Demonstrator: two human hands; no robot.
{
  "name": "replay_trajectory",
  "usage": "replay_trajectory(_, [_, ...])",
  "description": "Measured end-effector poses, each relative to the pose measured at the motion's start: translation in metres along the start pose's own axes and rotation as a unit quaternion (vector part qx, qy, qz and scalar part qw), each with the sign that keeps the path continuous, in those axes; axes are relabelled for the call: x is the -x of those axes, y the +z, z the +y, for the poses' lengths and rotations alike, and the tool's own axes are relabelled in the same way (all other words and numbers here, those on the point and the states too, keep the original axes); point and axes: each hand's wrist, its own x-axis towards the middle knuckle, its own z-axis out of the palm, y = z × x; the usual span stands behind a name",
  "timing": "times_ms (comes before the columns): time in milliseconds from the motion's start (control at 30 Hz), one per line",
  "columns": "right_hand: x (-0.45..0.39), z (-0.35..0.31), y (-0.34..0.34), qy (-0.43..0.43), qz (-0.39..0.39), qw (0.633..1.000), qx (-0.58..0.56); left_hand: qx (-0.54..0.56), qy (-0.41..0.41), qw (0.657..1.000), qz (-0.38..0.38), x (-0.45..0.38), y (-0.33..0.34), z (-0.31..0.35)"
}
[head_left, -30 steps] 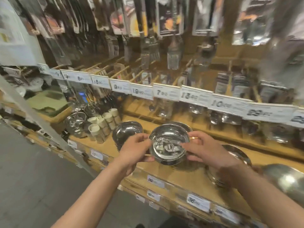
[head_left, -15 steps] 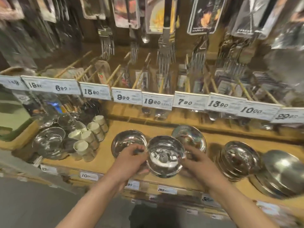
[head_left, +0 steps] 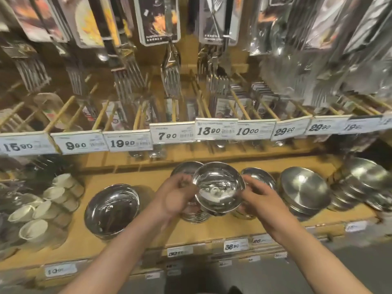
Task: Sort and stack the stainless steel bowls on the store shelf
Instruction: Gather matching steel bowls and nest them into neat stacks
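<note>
A wooden store shelf [head_left: 131,236] is seen from above, with a row of price tags [head_left: 172,134] fixed along the rail behind it and packaged forks [head_left: 170,81] hung over that rail. A small steel bowl [head_left: 218,187] is held above the middle of the shelf, tilted so that its shiny inside is turned toward the camera. It is gripped at its left rim by the left hand [head_left: 176,196] and at its right rim by the right hand [head_left: 261,200], the fingers of both curled around the edge (the fingertips are blurred). Directly beneath the held bowl a short stack of bowls [head_left: 194,216] is partly hidden, and behind it two more bowl rims can be made out. To the left of the held bowl a larger single bowl [head_left: 111,211] is set on the shelf, and farther left white cups [head_left: 34,228] are grouped. To the right of the held bowl a stack of brushed bowls [head_left: 305,192] is placed, with further steel stacks [head_left: 364,185] beyond it at the shelf's end.
</note>
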Motion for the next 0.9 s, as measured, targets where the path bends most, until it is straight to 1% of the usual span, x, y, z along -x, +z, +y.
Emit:
replay_trajectory(67, [-0.006,-0.001,-0.02,-0.003,0.017,1.0,-0.005,0.002,0.0,1.0,-0.015,-0.006,0.02,0.004])
replay_trajectory(200, [-0.019,-0.005,-0.064,-0.014,0.061,0.998,0.019,-0.007,-0.015,1.0,0.005,-0.02,0.066,0.01])
replay_trajectory(267, [-0.026,-0.008,-0.084,-0.016,0.062,0.997,0.042,-0.033,-0.02,0.999,0.018,-0.03,0.087,0.011])
replay_trajectory(333, [-0.034,-0.011,-0.101,-0.026,0.06,0.995,0.082,-0.035,-0.024,0.998,0.038,-0.037,0.106,0.012])
replay_trajectory(433, [-0.043,-0.013,-0.119,-0.048,0.054,0.989,0.126,-0.038,-0.023,0.995,0.085,-0.044,0.127,0.009])
replay_trajectory(533, [-0.054,-0.009,-0.129,-0.057,0.049,0.987,0.142,-0.068,-0.023,0.988,0.135,-0.051,0.139,0.002])
replay_trajectory(633, [-0.062,-0.006,-0.133,-0.056,0.035,0.985,0.159,-0.119,-0.007,0.978,0.172,-0.058,0.146,-0.003])
replay_trajectory(700, [-0.067,-0.005,-0.135,-0.054,0.029,0.982,0.177,-0.121,-0.003,0.974,0.19,-0.062,0.149,-0.005])
replay_trajectory(800, [-0.072,0.0,-0.138,-0.052,0.033,0.975,0.211,-0.128,-0.007,0.973,0.193,-0.066,0.15,-0.009])
replay_trajectory(900, [-0.074,0.003,-0.138,-0.044,0.035,0.975,0.214,-0.126,-0.017,0.975,0.18,-0.071,0.149,-0.011])
